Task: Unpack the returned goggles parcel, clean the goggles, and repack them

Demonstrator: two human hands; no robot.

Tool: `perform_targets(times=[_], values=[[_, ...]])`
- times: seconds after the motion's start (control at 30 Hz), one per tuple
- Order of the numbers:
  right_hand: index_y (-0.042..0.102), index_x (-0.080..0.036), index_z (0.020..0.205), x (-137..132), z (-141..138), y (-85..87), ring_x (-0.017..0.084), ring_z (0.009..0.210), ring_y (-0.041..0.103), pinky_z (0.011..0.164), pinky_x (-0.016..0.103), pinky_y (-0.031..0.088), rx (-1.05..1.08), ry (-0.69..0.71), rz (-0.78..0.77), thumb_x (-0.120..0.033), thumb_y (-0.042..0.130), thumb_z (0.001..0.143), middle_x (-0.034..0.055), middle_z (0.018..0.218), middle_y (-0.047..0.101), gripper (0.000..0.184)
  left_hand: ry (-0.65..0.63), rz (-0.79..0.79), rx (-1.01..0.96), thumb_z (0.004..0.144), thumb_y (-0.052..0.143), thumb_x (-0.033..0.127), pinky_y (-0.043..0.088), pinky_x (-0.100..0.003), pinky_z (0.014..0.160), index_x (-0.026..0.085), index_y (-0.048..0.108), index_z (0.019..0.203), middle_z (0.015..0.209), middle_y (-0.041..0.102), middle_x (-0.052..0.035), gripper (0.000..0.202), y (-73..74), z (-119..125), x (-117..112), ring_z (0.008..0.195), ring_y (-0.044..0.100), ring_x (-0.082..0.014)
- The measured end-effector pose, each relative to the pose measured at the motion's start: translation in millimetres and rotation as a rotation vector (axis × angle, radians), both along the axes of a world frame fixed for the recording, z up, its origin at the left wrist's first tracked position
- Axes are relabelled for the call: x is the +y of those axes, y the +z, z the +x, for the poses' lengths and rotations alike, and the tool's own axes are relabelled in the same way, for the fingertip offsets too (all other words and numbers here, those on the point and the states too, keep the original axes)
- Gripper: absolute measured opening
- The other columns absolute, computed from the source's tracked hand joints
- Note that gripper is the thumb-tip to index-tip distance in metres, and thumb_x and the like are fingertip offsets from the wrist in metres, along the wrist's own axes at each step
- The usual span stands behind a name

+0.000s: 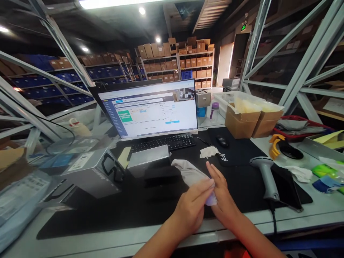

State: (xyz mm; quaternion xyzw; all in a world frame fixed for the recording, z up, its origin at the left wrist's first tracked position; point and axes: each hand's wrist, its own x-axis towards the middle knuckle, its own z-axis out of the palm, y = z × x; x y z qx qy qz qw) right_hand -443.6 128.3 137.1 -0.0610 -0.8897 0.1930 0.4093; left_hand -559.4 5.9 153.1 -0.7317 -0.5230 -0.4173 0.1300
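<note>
Two bare hands are brought together above the front of a smooth black desk mat (pixel 107 215), and a pale cloth (pixel 186 171) is clamped between their palms. By the left hand (pixel 192 206) the fabric is pressed from one side, its fingers slanted across; by the right hand (pixel 221 188) it is met from the other, the fingers stretched out nearly straight. Whether any fingertips are curled into the folds cannot be told. The cloth is soft, thin and creased: a rounded, drooping end is extended toward the keyboard (pixel 174 141), while a faintly lilac corner is let out below the hands.

Just beyond, a smaller off-white scrap (pixel 209 152) is laid limply near the rounded, dark mouse (pixel 221 141). On the left, a flat silvery box (pixel 147 157) with crisp edges is set in front of the keyboard, and beside it a grey carton (pixel 86 175) is seen, marked with a black goggle-like outline. On the right, a scanner (pixel 268 181) of grey moulded plastic is rested on its curved handle, partly over a slim black slab (pixel 288 188). Farther back, brown cardboard boxes (pixel 239 123) are filled with translucent, yellowish, crinkled material, and a glossy monitor (pixel 153 114) is lit.
</note>
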Motion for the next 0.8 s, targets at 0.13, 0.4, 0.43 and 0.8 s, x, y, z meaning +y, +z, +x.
perform_targets(times=[0.13,0.4,0.43,0.8], values=[[0.049,-0.023,0.139,-4.3,1.0,-4.9,0.022,0.130,0.050,0.110,0.047,0.033,0.151,-0.084,-0.127,-0.015,0.037,0.098,0.0083,0.141,0.056,0.043,-0.007,0.014,0.016,0.089,0.040,-0.003,0.048,-0.042,0.114,0.007,0.046,0.144,0.142,0.057,-0.0185,0.056,-0.2,7.7,2.5,0.143,0.043,-0.0237],[0.062,-0.018,0.084,-17.5,14.0,-14.9,0.021,0.097,0.058,0.081,0.035,0.046,0.326,-0.351,-0.273,-0.019,0.046,0.093,0.0088,0.111,0.057,0.019,0.118,0.124,-0.026,0.092,0.039,-0.001,0.049,-0.044,0.112,0.012,0.042,0.148,0.146,0.054,-0.0174,0.058,-13.3,27.2,8.3,0.143,0.043,-0.0242],[0.061,-0.018,0.082,-17.0,13.8,-14.1,0.020,0.090,0.059,0.076,0.033,0.047,0.291,-0.365,-0.269,-0.019,0.045,0.093,0.0081,0.103,0.058,0.019,0.107,0.116,-0.042,0.092,0.039,0.000,0.049,-0.043,0.113,0.013,0.042,0.148,0.146,0.054,-0.0171,0.058,-14.3,29.9,9.3,0.143,0.043,-0.0238],[0.069,-0.013,0.080,-0.9,1.3,16.4,0.025,0.084,0.069,0.068,0.031,0.043,-0.784,-0.599,-0.021,-0.004,0.049,0.091,0.0129,0.086,0.071,0.025,0.136,-0.136,-0.309,0.093,0.038,0.004,0.053,-0.044,0.107,0.023,0.047,0.145,0.144,0.056,-0.0126,0.056,-47.7,30.2,-5.1,0.133,0.053,-0.0228]])
